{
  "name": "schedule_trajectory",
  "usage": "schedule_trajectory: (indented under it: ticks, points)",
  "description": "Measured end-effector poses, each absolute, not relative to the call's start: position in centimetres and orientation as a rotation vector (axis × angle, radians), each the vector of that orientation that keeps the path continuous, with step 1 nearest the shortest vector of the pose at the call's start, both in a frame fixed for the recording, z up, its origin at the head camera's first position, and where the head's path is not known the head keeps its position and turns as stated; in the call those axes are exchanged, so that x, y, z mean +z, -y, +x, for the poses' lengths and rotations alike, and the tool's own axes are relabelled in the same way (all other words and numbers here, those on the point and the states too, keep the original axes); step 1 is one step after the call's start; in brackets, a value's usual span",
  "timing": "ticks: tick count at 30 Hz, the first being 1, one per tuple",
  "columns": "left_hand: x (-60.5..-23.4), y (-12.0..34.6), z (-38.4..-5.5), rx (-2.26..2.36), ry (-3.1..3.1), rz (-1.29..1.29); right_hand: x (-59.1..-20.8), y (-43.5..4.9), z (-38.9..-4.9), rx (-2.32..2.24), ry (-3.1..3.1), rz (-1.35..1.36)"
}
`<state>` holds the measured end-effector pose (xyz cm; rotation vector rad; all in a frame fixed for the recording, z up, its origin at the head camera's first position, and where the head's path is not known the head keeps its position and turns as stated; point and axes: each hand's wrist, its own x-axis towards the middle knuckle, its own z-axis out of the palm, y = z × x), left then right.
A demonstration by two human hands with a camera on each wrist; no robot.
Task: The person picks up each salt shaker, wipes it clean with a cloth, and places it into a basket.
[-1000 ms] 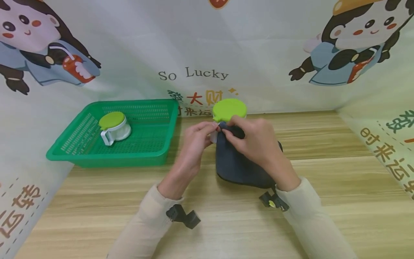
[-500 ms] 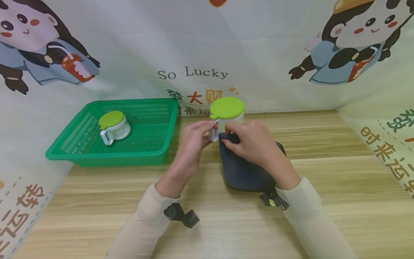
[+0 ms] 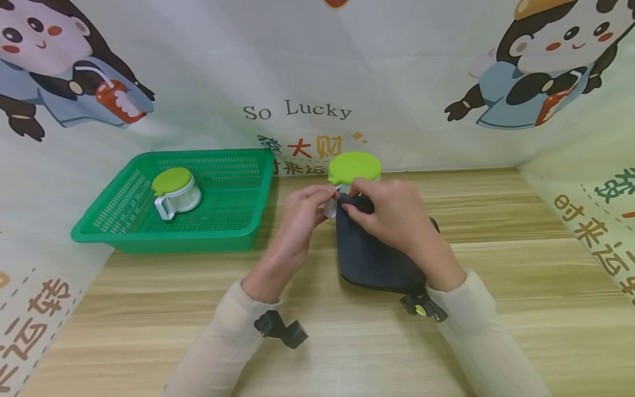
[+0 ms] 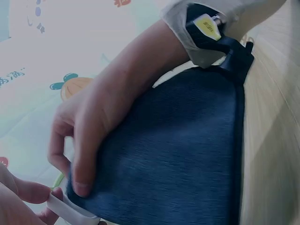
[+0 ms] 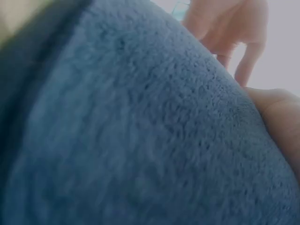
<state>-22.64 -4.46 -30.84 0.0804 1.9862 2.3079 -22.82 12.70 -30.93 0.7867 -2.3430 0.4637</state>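
Observation:
A seasoning jar with a lime-green lid [image 3: 354,167] stands near the back of the table in the head view, its body mostly behind the hands and cloth. My left hand [image 3: 299,223] pinches its white handle [image 4: 70,210], best seen in the left wrist view. My right hand [image 3: 397,214] holds a corner of a dark blue cloth [image 3: 372,255] between thumb and fingers, close against the handle. From that corner the cloth hangs down under my right wrist. Fuzzy cloth [image 5: 145,117] fills most of the right wrist view.
A green plastic basket [image 3: 163,243] stands at the left on the wooden table [image 3: 347,347]. Inside it sits a second jar [image 3: 175,190] with a lime-green lid and white handle. A printed curtain [image 3: 421,71] encloses the back and sides.
The cloth corner drops away from the handle half a second ago, then is back up against it now. The jar shifts slightly left and back right. My left hand keeps its pinch.

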Motion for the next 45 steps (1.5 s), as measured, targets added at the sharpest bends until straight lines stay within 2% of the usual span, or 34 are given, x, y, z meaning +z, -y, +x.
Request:
schedule_trajectory:
  ticks: [8,19,30,38,45]
  points:
    - [-31.16,5.13,-22.7,2.31,-1.947,0.08,-31.4,-12.41,-22.98,0.346,2.457,0.844]
    - [-31.33,4.77,-22.87,2.297,-1.955,0.093,-30.7,-12.57,-22.62,0.48,2.293,0.753]
    - [-31.15,5.22,-22.67,2.336,-1.937,0.05,-31.31,-12.26,-22.96,0.335,2.469,0.857]
    - [-31.27,4.78,-22.89,2.322,-1.962,0.077,-30.9,-12.61,-22.78,0.507,2.298,0.769]
    - [-31.02,4.66,-22.77,2.302,-1.961,0.087,-30.94,-12.74,-22.73,0.363,2.451,0.797]
